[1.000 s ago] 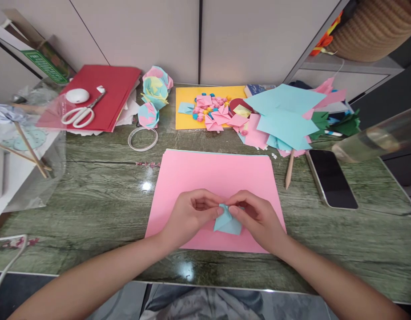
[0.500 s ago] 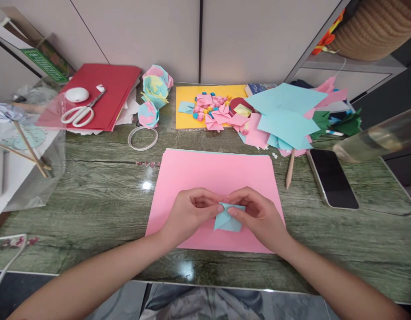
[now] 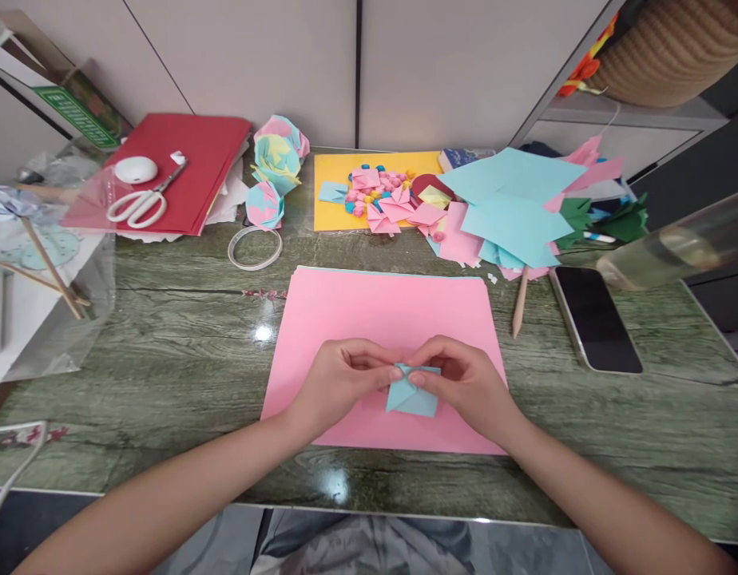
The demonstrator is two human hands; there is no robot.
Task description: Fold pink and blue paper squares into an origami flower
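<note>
A small folded piece of light blue paper (image 3: pixel 418 402) is held between both hands, over a pink paper sheet (image 3: pixel 369 311) that lies on the table. My left hand (image 3: pixel 339 379) pinches its upper left edge between thumb and fingers. At the upper right part, my right hand (image 3: pixel 465 383) grips it the same way, with the thumb pressed on the front. Diagonal crease lines show on the paper's face. The fingers behind it are partly hidden.
White scissors (image 3: pixel 138 206) lie on red paper (image 3: pixel 183 152). A roll of tape (image 3: pixel 255 247) and paper balls (image 3: pixel 276 156) are nearby. Folded pink pieces (image 3: pixel 396 208) lie on yellow paper (image 3: pixel 328 220). Further right are blue paper sheets (image 3: pixel 516 208), a wooden stick (image 3: pixel 521 307) and a phone (image 3: pixel 600 319).
My right thumb has slid slightly left along the top of the blue paper. Both hands keep their grip, and the rest stays in place.
</note>
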